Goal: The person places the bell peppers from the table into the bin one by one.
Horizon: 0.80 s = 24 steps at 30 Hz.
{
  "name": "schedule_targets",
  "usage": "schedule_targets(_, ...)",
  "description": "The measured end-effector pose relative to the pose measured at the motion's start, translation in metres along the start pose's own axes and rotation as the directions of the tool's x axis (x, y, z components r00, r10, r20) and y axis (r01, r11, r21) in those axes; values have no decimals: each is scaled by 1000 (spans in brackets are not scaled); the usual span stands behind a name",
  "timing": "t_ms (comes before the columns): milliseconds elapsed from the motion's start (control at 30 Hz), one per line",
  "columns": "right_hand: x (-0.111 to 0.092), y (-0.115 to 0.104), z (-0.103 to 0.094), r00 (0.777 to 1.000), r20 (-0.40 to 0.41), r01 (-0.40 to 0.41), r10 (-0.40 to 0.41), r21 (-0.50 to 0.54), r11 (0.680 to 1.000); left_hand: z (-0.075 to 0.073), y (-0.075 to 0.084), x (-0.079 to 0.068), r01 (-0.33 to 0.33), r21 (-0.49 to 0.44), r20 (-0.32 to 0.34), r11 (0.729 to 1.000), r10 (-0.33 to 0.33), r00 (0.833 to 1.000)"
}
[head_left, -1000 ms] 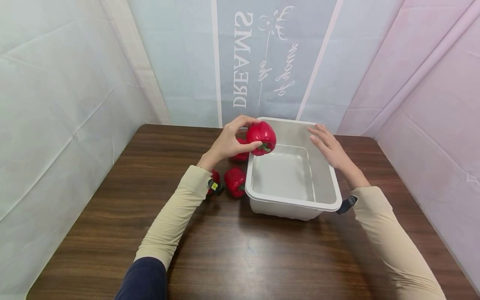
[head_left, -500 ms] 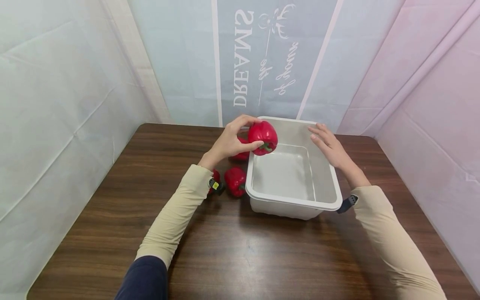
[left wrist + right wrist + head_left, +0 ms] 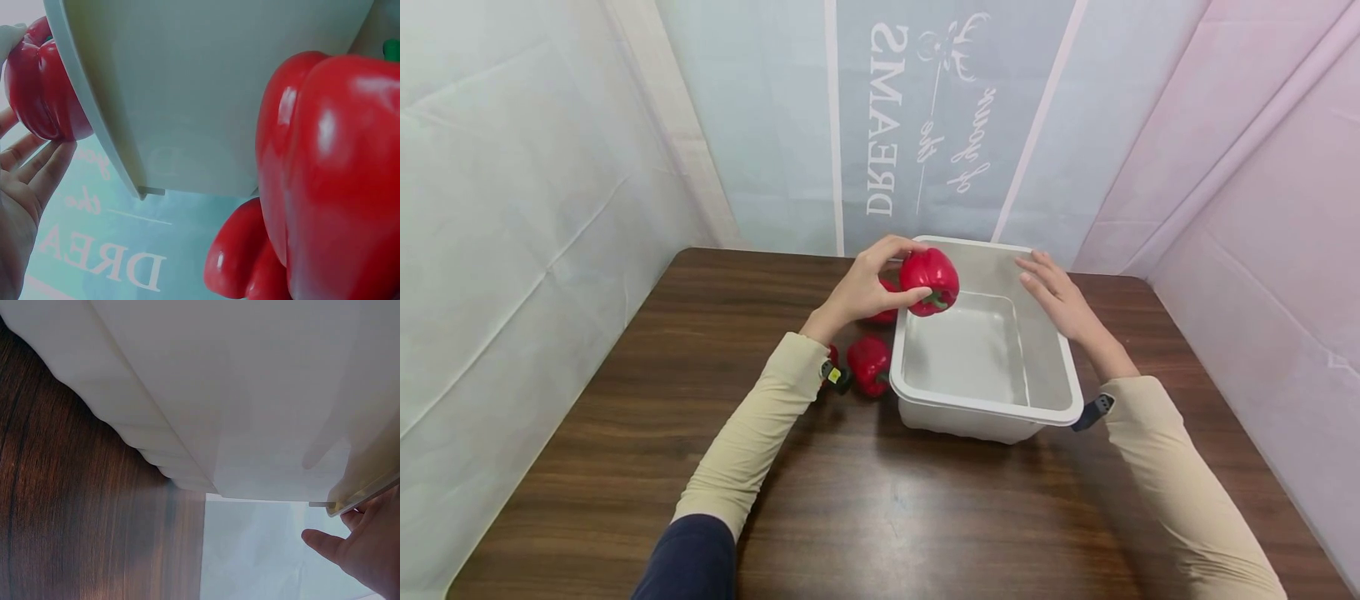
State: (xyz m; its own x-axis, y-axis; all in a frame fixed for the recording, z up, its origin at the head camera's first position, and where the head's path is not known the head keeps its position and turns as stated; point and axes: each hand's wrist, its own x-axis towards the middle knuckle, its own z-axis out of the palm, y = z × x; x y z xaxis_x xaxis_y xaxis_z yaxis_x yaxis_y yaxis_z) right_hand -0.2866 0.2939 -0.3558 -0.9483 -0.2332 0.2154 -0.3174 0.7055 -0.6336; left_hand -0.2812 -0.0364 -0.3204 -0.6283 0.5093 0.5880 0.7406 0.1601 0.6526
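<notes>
My left hand [image 3: 868, 287] grips a red bell pepper [image 3: 929, 279] between thumb and fingers, over the left rim of a white plastic bin [image 3: 985, 405]. The pepper's green stem faces toward me. In the left wrist view the held pepper [image 3: 47, 94] shows beside the bin's rim, fingers beneath it. My right hand [image 3: 1060, 302] rests at the bin's right rim with its fingers extended; in the right wrist view the hand [image 3: 369, 547] is at the rim's edge. Left of the bin lie more red peppers: one in front [image 3: 869, 365], one partly hidden behind my left hand [image 3: 886, 310].
Another red pepper [image 3: 832, 354] is mostly hidden by my left wrist. Everything stands on a dark wooden table [image 3: 880, 517]. A printed cloth backdrop [image 3: 775, 125] rises right behind the table, and pale cloth walls [image 3: 535, 217] close in both sides.
My left hand has shifted slightly to the right with the pepper, a little further over the bin. The right hand stays at the bin's right rim.
</notes>
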Motion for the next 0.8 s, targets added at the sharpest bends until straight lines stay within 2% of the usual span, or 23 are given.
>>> schedule_targets(533, -1, 0, -1, 1000, 5, 13, -13, 18, 1000, 5, 1, 2, -38, -7, 4, 999, 38, 999)
schedule_targets(800, 0, 0, -2, 1000, 9, 10, -10, 24, 1000, 8, -2, 2, -25, -19, 13, 1000, 25, 1000)
